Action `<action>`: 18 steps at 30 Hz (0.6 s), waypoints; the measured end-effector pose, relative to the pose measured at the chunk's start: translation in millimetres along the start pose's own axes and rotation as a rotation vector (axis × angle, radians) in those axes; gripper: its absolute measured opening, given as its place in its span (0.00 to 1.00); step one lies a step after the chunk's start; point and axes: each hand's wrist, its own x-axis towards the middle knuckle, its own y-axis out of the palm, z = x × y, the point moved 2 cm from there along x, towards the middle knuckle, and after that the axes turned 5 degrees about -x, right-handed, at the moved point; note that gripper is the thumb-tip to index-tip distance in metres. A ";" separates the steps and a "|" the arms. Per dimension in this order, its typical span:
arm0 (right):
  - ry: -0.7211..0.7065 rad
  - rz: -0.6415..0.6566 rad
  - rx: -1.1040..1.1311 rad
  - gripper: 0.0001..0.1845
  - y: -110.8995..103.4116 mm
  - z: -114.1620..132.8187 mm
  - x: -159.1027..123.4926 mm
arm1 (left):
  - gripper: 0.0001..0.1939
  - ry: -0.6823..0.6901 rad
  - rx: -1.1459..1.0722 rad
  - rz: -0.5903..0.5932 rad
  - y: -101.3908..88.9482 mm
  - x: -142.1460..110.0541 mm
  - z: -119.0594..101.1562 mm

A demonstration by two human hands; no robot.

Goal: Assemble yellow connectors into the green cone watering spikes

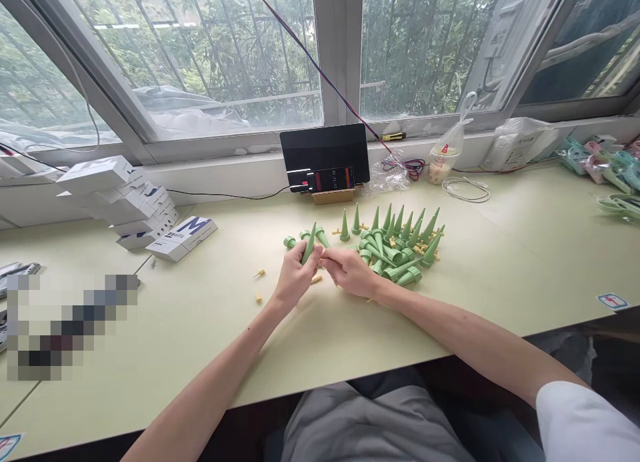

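Note:
My left hand (295, 273) is closed around a green plastic cone (309, 243) whose tip points up and away. My right hand (349, 271) is pinched right beside it, fingertips meeting the left hand's; what it pinches is too small to name. Just past my right hand lies a pile of green cones (400, 249), some upright, some on their sides, with small yellow pieces among them. Two small yellow pieces (259, 273) lie on the pale green table (200, 329) to the left of my left hand.
A dark tablet (325, 152) and a phone (330, 179) stand on a wooden holder at the window sill. White boxes (125, 199) are stacked at the left. A bagged cup (443, 162), a white cable (467, 190) and pastel items (607, 162) lie at the right.

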 end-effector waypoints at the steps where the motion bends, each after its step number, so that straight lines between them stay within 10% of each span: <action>1: 0.000 0.000 0.002 0.14 -0.1 0.1 0.0 | 0.21 -0.001 -0.004 0.001 -0.2 0.1 0.4; 18: -0.030 0.003 -0.028 0.13 -0.5 0.9 -0.1 | 0.21 -0.053 -0.137 0.030 -1.2 2.2 5.0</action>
